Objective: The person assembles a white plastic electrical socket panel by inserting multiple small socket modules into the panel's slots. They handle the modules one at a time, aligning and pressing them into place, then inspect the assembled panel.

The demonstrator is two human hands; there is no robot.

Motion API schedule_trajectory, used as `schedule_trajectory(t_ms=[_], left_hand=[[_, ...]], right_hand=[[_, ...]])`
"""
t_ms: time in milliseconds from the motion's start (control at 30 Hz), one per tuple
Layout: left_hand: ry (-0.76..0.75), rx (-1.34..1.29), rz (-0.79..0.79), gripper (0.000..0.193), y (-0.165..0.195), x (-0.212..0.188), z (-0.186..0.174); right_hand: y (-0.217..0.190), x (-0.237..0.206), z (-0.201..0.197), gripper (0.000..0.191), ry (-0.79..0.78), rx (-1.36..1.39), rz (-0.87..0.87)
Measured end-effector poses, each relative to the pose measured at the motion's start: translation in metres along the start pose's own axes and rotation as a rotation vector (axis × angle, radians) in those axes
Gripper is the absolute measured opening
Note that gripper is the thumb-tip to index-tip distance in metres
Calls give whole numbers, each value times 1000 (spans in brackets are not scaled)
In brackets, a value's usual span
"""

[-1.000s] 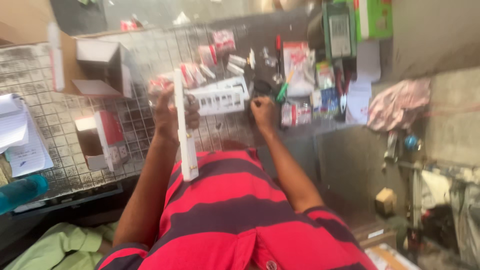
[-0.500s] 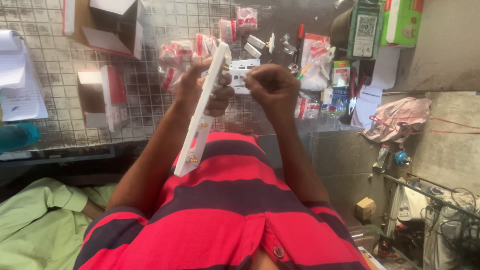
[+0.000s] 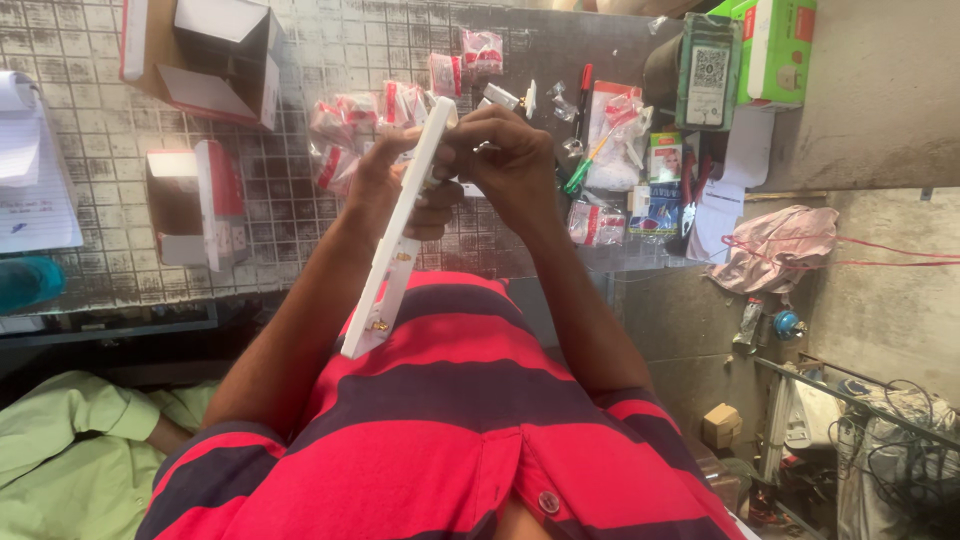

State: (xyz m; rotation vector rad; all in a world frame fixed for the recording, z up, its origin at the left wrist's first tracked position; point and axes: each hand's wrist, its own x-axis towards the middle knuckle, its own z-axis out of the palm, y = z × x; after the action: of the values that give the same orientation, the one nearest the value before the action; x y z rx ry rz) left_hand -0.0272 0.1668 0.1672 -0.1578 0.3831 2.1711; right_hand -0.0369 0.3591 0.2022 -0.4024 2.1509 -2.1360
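Surroundings: a tiled counter [image 3: 300, 215] is seen beyond the hands, with open cardboard boxes [image 3: 205, 55] at the far left corner and a smaller red-and-white box [image 3: 195, 205] lying nearer.
Small packets: several red-and-white sachets [image 3: 345, 125] are scattered on the tiles just behind the hands.
Right-hand clutter: a red marker [image 3: 584, 95], a clear plastic bag [image 3: 612, 135] of small parts, a dark device [image 3: 707, 70] and a green carton [image 3: 775, 50] are grouped near the counter's edge.
Off counter: a pink cloth [image 3: 775, 250] is draped on a ledge well to the right; a paper pad [image 3: 30, 170] lies at the far left.
Other person: a green sleeve [image 3: 75, 450] is visible low on the left, apart from the work.
Obstruction: the wearer's red and dark striped shirt [image 3: 430, 430] fills the lower frame; part of the sachets is hidden by the hands.
White strip [image 3: 395, 235]: long, flat, plastic, held tilted above the chest, upper end over the counter, lower end over the shirt; small brass-coloured fittings are seen near its lower end.
Left hand [image 3: 385, 185]: closed around the strip's upper part.
Right hand [image 3: 510, 160]: fingers pinched at the strip's top end; what lies between the fingertips cannot be told.
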Motion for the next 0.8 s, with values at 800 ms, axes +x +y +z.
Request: schedule_trajectory(t_ms=[800], left_hand=[[58, -22, -53, 53, -10, 21, -16]], right_hand=[[-3, -2, 4, 23, 117, -680, -419]])
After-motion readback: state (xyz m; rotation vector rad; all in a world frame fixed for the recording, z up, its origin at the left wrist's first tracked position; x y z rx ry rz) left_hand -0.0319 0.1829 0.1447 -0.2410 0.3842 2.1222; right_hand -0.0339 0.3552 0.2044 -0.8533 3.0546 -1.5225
